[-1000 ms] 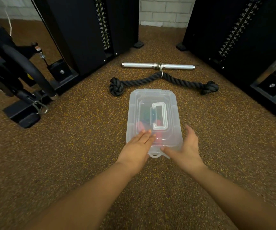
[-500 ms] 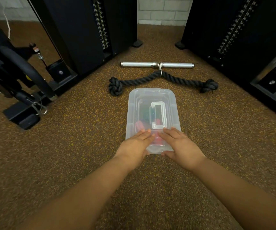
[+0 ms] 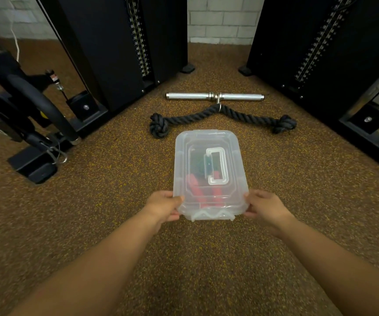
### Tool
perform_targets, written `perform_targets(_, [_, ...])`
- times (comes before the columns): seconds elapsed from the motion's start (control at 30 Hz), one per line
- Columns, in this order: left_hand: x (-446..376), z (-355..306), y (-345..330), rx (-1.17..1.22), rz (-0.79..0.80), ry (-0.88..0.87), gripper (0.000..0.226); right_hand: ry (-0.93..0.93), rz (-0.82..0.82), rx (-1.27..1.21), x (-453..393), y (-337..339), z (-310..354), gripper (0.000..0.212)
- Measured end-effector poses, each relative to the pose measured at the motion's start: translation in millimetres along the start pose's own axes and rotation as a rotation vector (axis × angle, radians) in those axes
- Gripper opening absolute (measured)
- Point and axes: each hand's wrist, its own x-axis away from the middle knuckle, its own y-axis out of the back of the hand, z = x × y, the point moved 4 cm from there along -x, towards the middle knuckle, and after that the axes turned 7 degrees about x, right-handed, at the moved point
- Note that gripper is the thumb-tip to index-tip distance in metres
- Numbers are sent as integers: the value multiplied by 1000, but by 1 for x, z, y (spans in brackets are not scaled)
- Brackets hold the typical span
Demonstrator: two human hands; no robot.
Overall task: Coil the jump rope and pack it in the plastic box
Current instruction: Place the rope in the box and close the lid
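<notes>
A clear plastic box (image 3: 181,165) with its lid on and a white handle on top sits on the speckled brown floor in front of me. Through the lid I see the jump rope (image 3: 197,190): red handles near me and a dark green coil further back. My left hand (image 3: 163,207) grips the box's near left corner, thumb on the lid. At the near right corner, my right hand (image 3: 265,207) grips the box the same way. A white latch shows on the near edge between my hands.
A thick black knotted rope attachment (image 3: 220,118) and a silver bar (image 3: 214,96) lie just beyond the box. Black weight-stack towers (image 3: 120,46) stand left and right, and a black machine base (image 3: 33,165) sits at the left.
Both hands slid from pressing on the lid's near end outward to the near corners, where they now grip the box. The box's near end looks slightly raised and closer.
</notes>
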Motion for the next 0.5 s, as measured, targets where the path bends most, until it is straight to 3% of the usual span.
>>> perform_targets(0.13, [12, 8, 15, -207, 190, 127, 35, -18, 285, 195, 10, 20, -8, 26])
perform_targets(0.23, [25, 25, 25, -460, 358, 228, 39, -143, 530, 316, 16, 30, -32, 35])
perform_targets(0.33, [33, 37, 26, -528, 460, 315, 44, -225, 689, 411, 21, 32, -46, 45])
perform_targets(0.43, [31, 33, 26, -540, 437, 288, 55, -152, 649, 469, 20, 28, -38, 44])
perform_targets(0.5, [21, 21, 22, -557, 298, 161, 70, -53, 501, 428, 13, 24, -26, 45])
